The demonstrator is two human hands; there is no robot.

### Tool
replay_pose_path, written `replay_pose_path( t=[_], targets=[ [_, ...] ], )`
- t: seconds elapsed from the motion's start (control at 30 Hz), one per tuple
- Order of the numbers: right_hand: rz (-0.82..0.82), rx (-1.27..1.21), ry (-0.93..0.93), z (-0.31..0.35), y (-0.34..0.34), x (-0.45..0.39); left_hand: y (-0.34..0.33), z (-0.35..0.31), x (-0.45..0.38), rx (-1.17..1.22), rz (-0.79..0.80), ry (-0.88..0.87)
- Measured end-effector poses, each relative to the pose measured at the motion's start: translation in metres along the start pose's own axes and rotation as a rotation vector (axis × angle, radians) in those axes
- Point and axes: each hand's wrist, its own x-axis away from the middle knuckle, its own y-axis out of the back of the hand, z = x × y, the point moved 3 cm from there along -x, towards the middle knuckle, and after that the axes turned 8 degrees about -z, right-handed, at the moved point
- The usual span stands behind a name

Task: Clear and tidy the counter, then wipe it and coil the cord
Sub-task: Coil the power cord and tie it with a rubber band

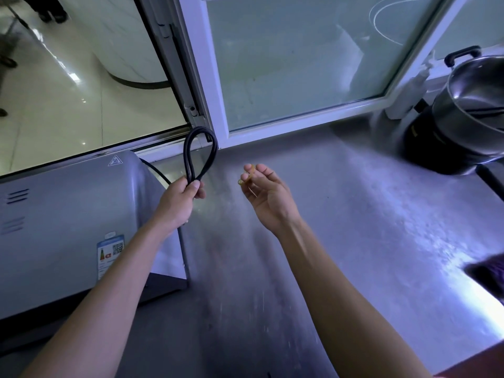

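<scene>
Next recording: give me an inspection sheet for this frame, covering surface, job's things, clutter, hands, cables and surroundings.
Surface: steel counter, bare in the middle, streaky sheen.
Job's things: black cord folded into a loop; small yellowish rubber band.
Clutter: steel pot on a black base at far right; white bottle by the window frame; dark object at the right edge, too blurred to name.
Hands: left hand grips the cord loop at its base; right hand pinches the rubber band in its fingers.
Cables: the cord runs down behind the grey appliance; its end is hidden.
Surroundings: window behind the counter; tiled floor at upper left.
</scene>
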Motion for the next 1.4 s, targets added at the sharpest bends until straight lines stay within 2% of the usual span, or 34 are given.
replay_pose_path(
  t=[0.2,0.8,1.1,1.27,1.4],
  targets=[
    [0.009,-0.097,-0.019,0.006,-0.006,0.003,0.001,0.002,0.001,-0.037,-0.022,0.035],
    [0.02,0.172,0.152,0.004,-0.013,0.004,-0.004,0.003,-0.001,-0.027,0.017,0.014],
    [0.0,0.548,0.286,-0.001,-0.012,0.006,-0.004,0.001,0.002,-0.095,0.021,0.022],
    [0.033,0.763,0.335,0.007,-0.014,-0.001,-0.003,0.0,0.001,-0.149,0.023,-0.049],
    [0.045,0.936,0.396,0.021,-0.021,-0.008,0.001,0.0,0.001,-0.189,0.083,-0.102]
  ],
)
